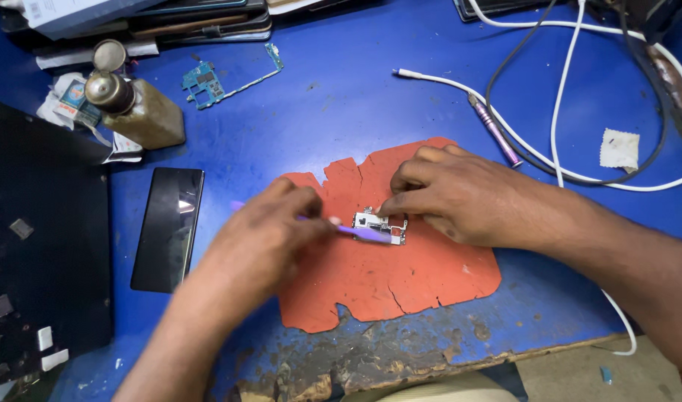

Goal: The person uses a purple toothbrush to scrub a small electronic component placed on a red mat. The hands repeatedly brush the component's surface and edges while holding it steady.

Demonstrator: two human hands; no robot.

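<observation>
A small silver circuit board (378,225) lies on a torn orange-red mat (385,283) in the middle of the blue table. My right hand (452,195) rests on the mat and pins the board with its fingertips at the board's right edge. My left hand (270,227) comes in from the lower left and grips a thin purple tool (359,233) whose flat tip lies across the board's front side. The tool's rear end pokes out past my left hand.
A black phone (167,227) lies face up left of the mat. Beyond it are a brass-coloured bottle (136,108), a teal circuit board (207,83), a purple pen-like tool (494,130), white cables (556,112), and a black tray (36,246) with small parts at the left. The table's front edge (430,365) is worn.
</observation>
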